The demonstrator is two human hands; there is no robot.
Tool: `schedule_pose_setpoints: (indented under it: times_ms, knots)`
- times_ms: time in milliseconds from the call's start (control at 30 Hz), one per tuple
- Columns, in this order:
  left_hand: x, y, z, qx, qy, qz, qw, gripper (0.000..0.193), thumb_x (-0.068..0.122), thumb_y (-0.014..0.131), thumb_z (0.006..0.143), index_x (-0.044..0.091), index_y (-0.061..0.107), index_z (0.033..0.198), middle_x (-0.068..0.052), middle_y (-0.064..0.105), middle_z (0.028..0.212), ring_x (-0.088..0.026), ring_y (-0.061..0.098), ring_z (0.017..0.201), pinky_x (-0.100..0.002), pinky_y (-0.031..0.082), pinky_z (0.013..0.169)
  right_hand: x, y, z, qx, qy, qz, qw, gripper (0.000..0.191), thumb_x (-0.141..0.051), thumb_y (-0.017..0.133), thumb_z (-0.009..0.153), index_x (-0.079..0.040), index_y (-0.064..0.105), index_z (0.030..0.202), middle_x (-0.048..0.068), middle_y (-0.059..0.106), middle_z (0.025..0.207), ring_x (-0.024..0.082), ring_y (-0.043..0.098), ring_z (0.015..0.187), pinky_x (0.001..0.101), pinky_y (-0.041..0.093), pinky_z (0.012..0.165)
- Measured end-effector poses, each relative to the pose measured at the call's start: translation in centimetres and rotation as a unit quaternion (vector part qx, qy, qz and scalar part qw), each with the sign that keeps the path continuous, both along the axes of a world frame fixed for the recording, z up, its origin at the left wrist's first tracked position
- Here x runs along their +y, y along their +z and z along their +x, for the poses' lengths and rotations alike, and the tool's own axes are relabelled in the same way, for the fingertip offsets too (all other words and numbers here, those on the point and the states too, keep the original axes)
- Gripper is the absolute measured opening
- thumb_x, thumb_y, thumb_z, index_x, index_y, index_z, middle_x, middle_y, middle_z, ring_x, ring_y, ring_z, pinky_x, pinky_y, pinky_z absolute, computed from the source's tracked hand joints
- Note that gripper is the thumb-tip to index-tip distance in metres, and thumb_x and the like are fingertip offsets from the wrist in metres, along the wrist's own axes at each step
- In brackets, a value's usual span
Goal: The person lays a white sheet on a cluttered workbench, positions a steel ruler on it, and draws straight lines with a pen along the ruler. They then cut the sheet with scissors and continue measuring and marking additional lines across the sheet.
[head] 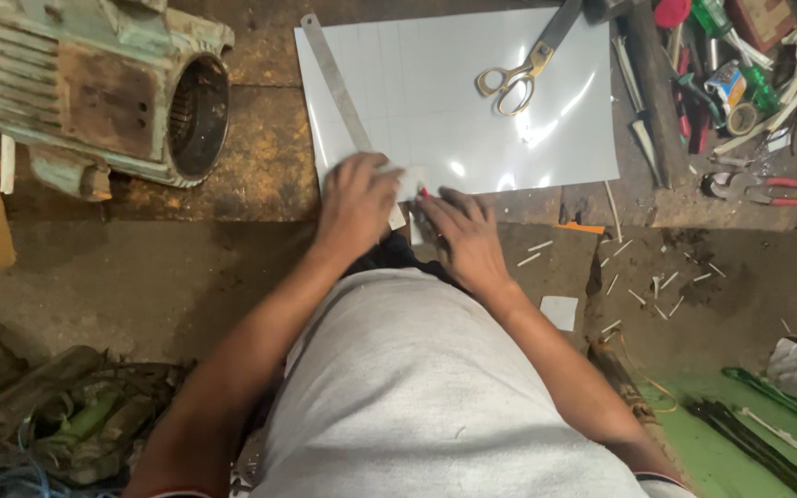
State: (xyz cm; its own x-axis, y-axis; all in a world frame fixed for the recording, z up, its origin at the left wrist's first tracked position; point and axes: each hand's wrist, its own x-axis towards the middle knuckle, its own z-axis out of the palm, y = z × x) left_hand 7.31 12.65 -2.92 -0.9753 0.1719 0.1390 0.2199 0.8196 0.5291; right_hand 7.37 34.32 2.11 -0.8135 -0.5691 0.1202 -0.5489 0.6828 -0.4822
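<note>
Pinning the white sheet's (472, 111) near edge, left hand (354, 201) lies flat, fingers spread, gripping nothing. Right hand (465, 238) pinches a red-tipped pen (422, 192) at that edge. Steel ruler (336, 83) lies diagonally alongside as guide; scissors (518, 72) rest farther up.

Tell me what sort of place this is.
Probably a small repair workshop. A worn electric motor housing sits on the rusty workbench, hand tools are heaped at one end, and both hands, left hand and right hand, work at a white sheet beside scissors.
</note>
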Motion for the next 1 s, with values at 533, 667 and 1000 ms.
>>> schedule_pose_setpoints:
  times_ms: [533,667,1000]
  knots:
    - [-1.2,0.8,-10.6,-0.081,-0.088,-0.109,0.987,0.088,0.057,0.075,0.085,0.017,0.043,0.157,-0.013,0.027,0.166,-0.035,0.022,0.153,-0.051,0.022,0.123,2.6,-3.5,-1.9,0.013,-0.061,-0.034,0.997,0.055,-0.026,0.077,0.093,-0.004,0.059,0.140,0.017,0.058,0.148,0.038,0.044,0.145,0.0496,0.038,0.119]
    - [-1.0,0.8,-11.6,-0.078,-0.092,-0.124,0.985,0.094,0.058,0.076,0.084,0.011,0.041,0.157,-0.012,0.030,0.166,-0.035,0.024,0.153,-0.051,0.025,0.122,2.8,-3.5,-2.0,0.009,-0.067,-0.037,0.997,0.067,-0.036,0.081,0.088,-0.004,0.058,0.141,0.018,0.057,0.146,0.039,0.043,0.145,0.0504,0.037,0.119]
    - [-0.8,0.4,-11.9,-0.085,-0.083,-0.139,0.983,0.104,0.061,0.078,0.079,0.005,0.037,0.157,-0.009,0.028,0.166,-0.033,0.024,0.152,-0.051,0.025,0.120,2.8,-3.5,-2.2,0.005,-0.060,-0.042,0.997,0.070,-0.038,0.081,0.087,-0.005,0.055,0.143,0.014,0.056,0.150,0.038,0.042,0.146,0.0500,0.036,0.120]
